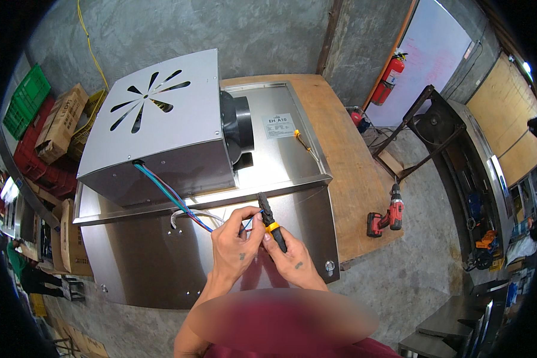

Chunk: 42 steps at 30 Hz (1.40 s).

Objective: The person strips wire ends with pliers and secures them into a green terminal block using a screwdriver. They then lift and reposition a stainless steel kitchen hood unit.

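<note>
My left hand is closed, its thumb and fingertips pinching the end of a thin blue wire at the jaws of the pliers. My right hand grips the pliers, which have a dark head and black-and-yellow handles. Several coloured wires run to my left hand from a hole in a grey metal box with petal-shaped slots. A pale cable lies behind that hand. The box sits on a shiny steel range hood, a round black duct outlet on its right side.
Under the hood is a wooden table, with a red-and-black cordless drill near its right edge. A short orange-tipped lead lies on the hood. Crates stand left; a person is farther back. A fire extinguisher hangs by the whiteboard.
</note>
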Each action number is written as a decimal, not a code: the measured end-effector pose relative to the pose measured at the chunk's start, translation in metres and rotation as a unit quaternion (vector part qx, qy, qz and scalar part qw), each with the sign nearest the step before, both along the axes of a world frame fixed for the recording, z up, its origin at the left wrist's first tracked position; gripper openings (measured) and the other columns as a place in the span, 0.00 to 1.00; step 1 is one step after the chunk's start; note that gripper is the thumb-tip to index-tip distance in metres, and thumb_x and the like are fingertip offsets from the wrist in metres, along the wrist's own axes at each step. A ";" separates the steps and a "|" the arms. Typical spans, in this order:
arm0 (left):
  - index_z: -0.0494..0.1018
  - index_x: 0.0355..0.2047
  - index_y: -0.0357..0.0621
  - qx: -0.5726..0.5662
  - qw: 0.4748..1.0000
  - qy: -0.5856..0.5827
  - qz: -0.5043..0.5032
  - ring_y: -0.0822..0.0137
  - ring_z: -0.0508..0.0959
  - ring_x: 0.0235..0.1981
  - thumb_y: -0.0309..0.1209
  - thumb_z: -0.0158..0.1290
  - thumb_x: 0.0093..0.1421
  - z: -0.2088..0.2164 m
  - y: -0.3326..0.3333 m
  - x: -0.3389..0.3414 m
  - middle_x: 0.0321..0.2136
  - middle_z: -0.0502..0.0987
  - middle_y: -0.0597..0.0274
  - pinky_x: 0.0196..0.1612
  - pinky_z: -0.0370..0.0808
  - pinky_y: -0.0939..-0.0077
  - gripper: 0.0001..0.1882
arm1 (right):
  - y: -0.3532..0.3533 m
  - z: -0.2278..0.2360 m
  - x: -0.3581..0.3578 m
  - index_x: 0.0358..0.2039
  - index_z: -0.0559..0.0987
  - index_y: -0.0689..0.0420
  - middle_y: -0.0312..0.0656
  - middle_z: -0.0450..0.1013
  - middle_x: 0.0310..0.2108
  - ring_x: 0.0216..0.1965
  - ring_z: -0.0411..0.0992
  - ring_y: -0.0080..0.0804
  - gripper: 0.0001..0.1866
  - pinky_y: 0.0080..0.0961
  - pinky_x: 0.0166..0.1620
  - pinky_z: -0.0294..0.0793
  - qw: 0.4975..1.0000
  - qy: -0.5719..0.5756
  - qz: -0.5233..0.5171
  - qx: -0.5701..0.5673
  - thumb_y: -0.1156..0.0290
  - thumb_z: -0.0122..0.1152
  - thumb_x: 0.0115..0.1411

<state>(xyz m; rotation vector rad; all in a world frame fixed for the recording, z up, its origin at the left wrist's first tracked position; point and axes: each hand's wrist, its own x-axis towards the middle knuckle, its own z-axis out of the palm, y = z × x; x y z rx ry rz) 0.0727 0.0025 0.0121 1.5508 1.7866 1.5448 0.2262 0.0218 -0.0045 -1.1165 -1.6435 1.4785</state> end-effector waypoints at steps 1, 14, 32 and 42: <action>0.83 0.45 0.35 -0.004 1.000 0.003 0.002 0.86 0.66 0.18 0.24 0.64 0.67 0.001 0.000 0.000 0.29 0.85 0.65 0.21 0.62 0.84 0.08 | 0.000 0.000 0.000 0.40 0.77 0.63 0.39 0.72 0.25 0.29 0.68 0.24 0.20 0.32 0.33 0.70 1.000 -0.005 0.001 0.001 0.56 0.57 0.79; 0.84 0.44 0.37 0.019 1.000 0.010 0.010 0.84 0.65 0.15 0.26 0.66 0.66 -0.002 0.001 0.001 0.27 0.84 0.63 0.17 0.60 0.79 0.08 | 0.000 0.005 -0.001 0.37 0.75 0.65 0.50 0.73 0.28 0.29 0.73 0.39 0.22 0.39 0.36 0.73 0.998 -0.058 -0.008 0.032 0.56 0.58 0.79; 0.82 0.43 0.36 0.030 0.997 0.076 -0.002 0.65 0.81 0.22 0.24 0.65 0.66 0.002 0.001 0.000 0.29 0.83 0.54 0.24 0.76 0.70 0.06 | 0.004 0.004 0.003 0.43 0.77 0.64 0.50 0.75 0.31 0.31 0.75 0.42 0.16 0.37 0.39 0.75 0.992 -0.040 -0.009 0.116 0.61 0.58 0.78; 0.81 0.42 0.38 0.038 0.992 0.120 -0.007 0.59 0.82 0.24 0.24 0.63 0.66 0.003 0.002 -0.001 0.27 0.80 0.55 0.26 0.77 0.66 0.06 | 0.006 0.000 0.008 0.44 0.77 0.65 0.50 0.73 0.32 0.30 0.73 0.44 0.14 0.39 0.39 0.74 0.989 -0.058 0.007 0.135 0.64 0.60 0.77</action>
